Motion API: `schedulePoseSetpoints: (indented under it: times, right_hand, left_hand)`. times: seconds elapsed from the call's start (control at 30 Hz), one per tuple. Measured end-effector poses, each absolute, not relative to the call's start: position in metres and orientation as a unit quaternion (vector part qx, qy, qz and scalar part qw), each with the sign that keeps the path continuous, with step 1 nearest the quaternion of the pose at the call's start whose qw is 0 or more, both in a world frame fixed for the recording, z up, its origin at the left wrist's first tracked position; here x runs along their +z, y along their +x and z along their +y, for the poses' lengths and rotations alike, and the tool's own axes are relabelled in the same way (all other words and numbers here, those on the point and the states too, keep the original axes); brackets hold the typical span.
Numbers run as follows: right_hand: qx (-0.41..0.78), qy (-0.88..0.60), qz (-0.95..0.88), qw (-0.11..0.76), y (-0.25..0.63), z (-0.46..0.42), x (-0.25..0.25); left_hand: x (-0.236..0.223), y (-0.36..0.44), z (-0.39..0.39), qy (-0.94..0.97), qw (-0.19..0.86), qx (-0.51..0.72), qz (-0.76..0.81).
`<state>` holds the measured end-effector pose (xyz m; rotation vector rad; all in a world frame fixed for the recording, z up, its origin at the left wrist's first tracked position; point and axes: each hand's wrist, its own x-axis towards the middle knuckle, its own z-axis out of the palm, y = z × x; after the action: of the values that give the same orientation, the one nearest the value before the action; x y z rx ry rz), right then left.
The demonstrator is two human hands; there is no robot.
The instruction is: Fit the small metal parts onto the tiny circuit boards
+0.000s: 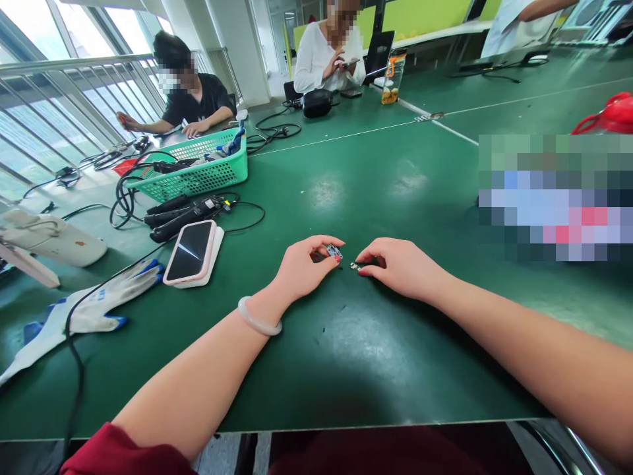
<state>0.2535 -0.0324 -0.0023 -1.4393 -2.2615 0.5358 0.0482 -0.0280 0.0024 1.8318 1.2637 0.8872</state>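
One small grey piece (334,251): centre of frame, held in the grip of the left hand (301,267), between thumb and fingers.
Second, smaller piece (355,266): just right of it, pinched in the closed grip of the right hand (398,267).
Desk (366,198): green, beneath both hands.
Phone (192,249): left of centre, screen up.
White-and-blue glove (106,300): lower left, crossed by a black cable (78,369).
Green basket (222,175): upper left.

glossy green tabletop (287,204) with pale seams
at eight o'clock a white-and-blue glove (106,303); at nine a phone (191,249) on a white block (216,257); at ten a green basket (208,175); at twelve a black pouch (317,103); at one an orange-topped bottle (392,80)
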Motion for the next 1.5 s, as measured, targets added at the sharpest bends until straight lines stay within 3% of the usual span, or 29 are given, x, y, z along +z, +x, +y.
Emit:
schedulePoseSetpoints:
  times: [0.63, 0.9, 1.1, 1.5]
  right_hand:
    - [0.170, -0.518, -0.824, 0.157, 0.244, -0.035, -0.004]
    - [0.151, -0.539, -0.800, 0.214, 0.251, -0.026, -0.005]
    - [0.138, -0.545, -0.800, 0.208, 0.261, -0.019, -0.004]
    - [0.112, -0.587, -0.795, 0.105, 0.267, -0.017, -0.004]
  left_hand:
    - [-0.001, 0.046, -0.028, 0.727, 0.344, 0.304, 0.511]
    - [-0.002, 0.045, -0.027, 0.734, 0.336, 0.294, 0.511]
    - [-0.003, 0.045, -0.027, 0.733, 0.329, 0.300, 0.514]
    - [0.000, 0.046, -0.027, 0.733, 0.317, 0.291, 0.526]
